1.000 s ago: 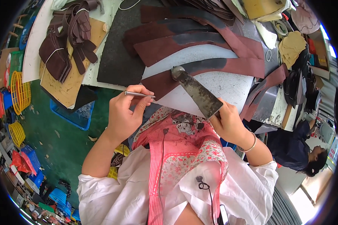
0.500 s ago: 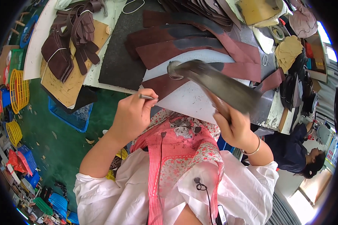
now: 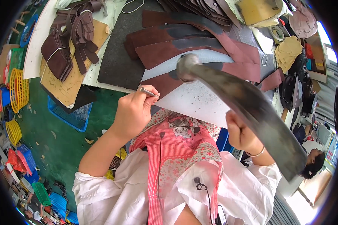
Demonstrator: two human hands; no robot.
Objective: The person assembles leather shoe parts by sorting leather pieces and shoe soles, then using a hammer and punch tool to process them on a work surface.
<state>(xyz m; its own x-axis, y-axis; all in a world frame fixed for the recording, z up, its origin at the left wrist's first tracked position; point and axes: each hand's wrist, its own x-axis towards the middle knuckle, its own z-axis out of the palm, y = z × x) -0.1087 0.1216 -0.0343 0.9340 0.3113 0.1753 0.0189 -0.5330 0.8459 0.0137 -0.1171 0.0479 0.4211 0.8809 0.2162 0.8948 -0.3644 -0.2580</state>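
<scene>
My left hand (image 3: 132,113) is closed around a thin metal punch (image 3: 148,91), held at a slant above the near corner of a brown leather piece (image 3: 162,86). The punch's tip is hidden by my fingers. That leather lies on a pale grey board (image 3: 199,100) at the table's near edge. My right hand (image 3: 243,134) grips a hammer with a long dark metal head (image 3: 251,103), raised high and partly blurred. Its round face is over the board, and its broad flat end reaches far to the right. The head covers part of the leather behind it.
More brown leather pieces with dark patches (image 3: 176,48) overlap beyond the board. Bundled brown straps (image 3: 58,56) lie at the left on a tan board (image 3: 69,88). Below the table edge is a blue basket (image 3: 77,116). Another person (image 3: 314,163) is at the far right.
The hammer has risen toward me, its flat end swinging right and down. My right hand has moved slightly right. The left hand with the punch has barely moved, its punch tilting a little more.
</scene>
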